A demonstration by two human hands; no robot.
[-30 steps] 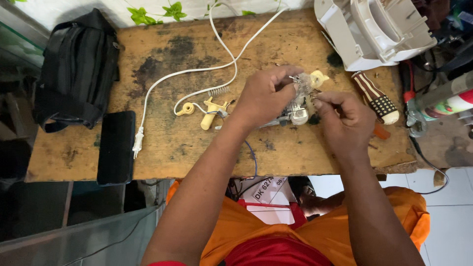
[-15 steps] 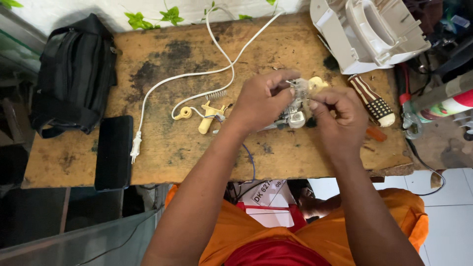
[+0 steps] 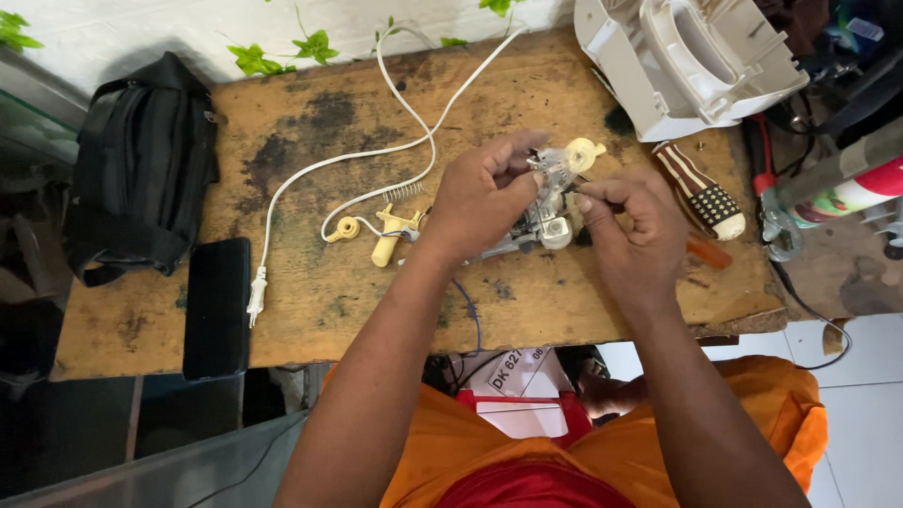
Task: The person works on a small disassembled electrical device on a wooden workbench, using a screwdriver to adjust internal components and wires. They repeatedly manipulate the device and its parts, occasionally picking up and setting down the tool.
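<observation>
Both hands met over the middle of the worn wooden desk (image 3: 310, 301), holding a small mechanism (image 3: 550, 212) of clear and cream plastic with metal parts (too tangled to name its pieces). The left hand (image 3: 480, 193) was curled around the mechanism's left side, fingers bent over its top. The right hand (image 3: 630, 226) pinched the mechanism's right edge between thumb and forefinger, its other fingers folded in. A pale yellow round tab stuck up from the top of the mechanism, clear of both hands.

Just left of the mechanism lay a cream plastic part (image 3: 390, 235) with a small yellow knob (image 3: 346, 229) beside it, and a short metal spring (image 3: 402, 192) a little above them. A white power cord (image 3: 376, 155) looped away from the mechanism toward the desk's far edge and back, its plug (image 3: 254, 296) lying well to the left. Farther left than the plug rested a black phone (image 3: 216, 306), and beyond it a black bag (image 3: 141, 165).

To the mechanism's right lay a screwdriver (image 3: 701, 193) with a striped, studded handle. Up and to the right of the mechanism stood a large off-white plastic housing (image 3: 691, 61).
</observation>
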